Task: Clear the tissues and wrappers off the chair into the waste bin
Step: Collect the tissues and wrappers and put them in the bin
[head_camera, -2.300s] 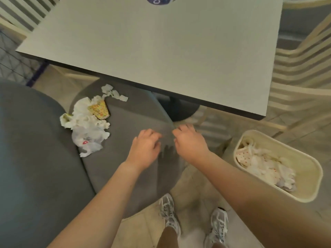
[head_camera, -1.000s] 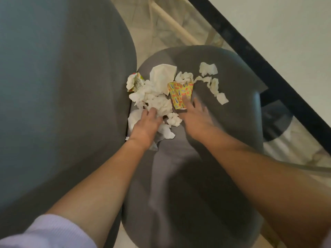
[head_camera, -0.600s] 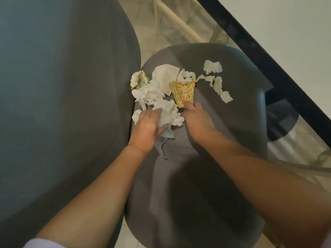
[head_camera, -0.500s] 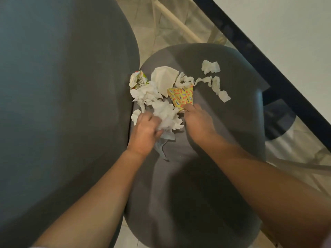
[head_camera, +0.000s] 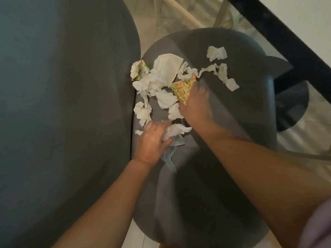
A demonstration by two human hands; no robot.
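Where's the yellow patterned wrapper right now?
Head view, mid-seat on the grey chair: the yellow patterned wrapper lies right of the tissue pile, against the right hand's fingers.

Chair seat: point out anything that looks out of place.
Litter covers the grey seat: crumpled tissues, a yellow wrapper and a green wrapper, with torn tissue scraps strewn towards the far edge. The left hand grips one tissue; the right hand reaches the yellow wrapper.
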